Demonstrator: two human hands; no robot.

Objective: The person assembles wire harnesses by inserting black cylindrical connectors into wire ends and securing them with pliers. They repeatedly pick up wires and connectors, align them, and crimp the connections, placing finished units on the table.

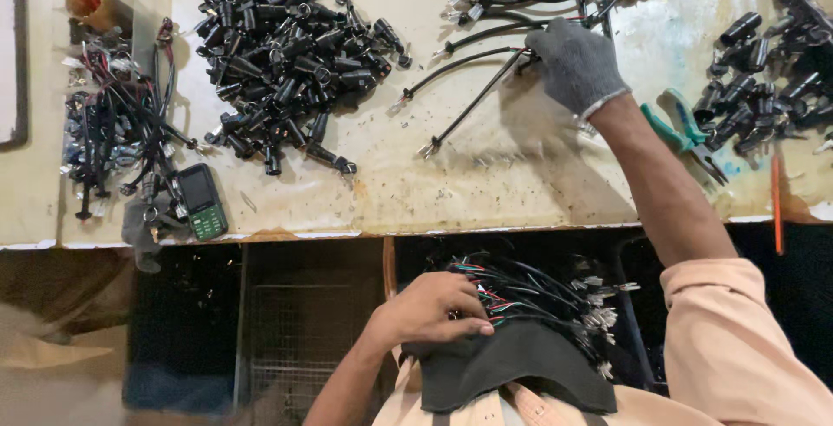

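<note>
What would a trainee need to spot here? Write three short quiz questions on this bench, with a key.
1. True or false: the right hand wears a grey glove.
2. What does the bare left hand rest on: (a) the wire bundle on the lap, (b) the green-handled pliers, (c) the mobile phone?
3. What does the right hand touch on the table?

Key: 1 true; 2 a; 3 black cables with metal terminals.

A small assembly workshop: a stained, worn worktop (486,192) carries heaps of black plastic connector parts (286,53), bundles of cut wires (117,122), loose cable leads (486,70) and green-handled pliers (685,135).
</note>
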